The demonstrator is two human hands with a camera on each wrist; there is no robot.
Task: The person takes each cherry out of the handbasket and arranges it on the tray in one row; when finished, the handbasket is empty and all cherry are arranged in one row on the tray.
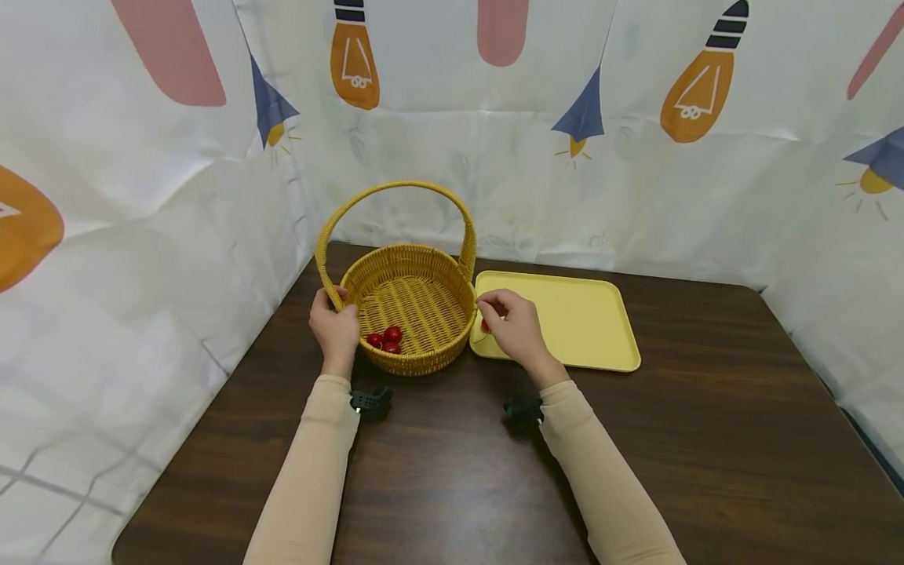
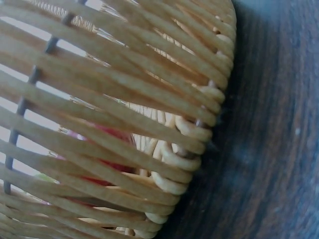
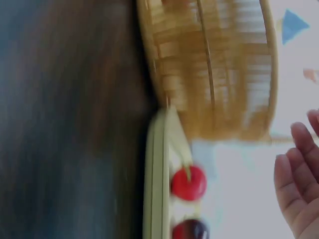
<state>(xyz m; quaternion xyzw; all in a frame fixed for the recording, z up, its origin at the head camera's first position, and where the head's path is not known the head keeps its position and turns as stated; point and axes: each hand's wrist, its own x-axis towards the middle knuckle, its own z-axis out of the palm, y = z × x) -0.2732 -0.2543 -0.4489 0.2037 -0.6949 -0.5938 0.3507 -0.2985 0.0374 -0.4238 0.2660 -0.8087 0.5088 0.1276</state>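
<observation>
Here, at the left, the left hand (image 1: 335, 329) grips the side of a yellow woven basket (image 1: 422, 362), its thumb and fingers clamped around the base of the tall handle (image 1: 406, 185). A black device (image 1: 370, 402) sits at that wrist, below a beige sleeve (image 1: 304, 479). Three red cherries (image 1: 392, 334) lie together inside the basket, near its front left wall; the left wrist view shows red through the weave. Just right of the basket, the right hand (image 1: 515, 326) is over the left end of a yellow tray (image 1: 572, 322), fingers bent, their tips near the basket rim; whether they pinch anything cannot be told. Two more cherries (image 3: 189, 182) appear on the tray in the right wrist view, one with a green stem. The tray stretches away to the right on the dark brown tabletop (image 1: 706, 455).
</observation>
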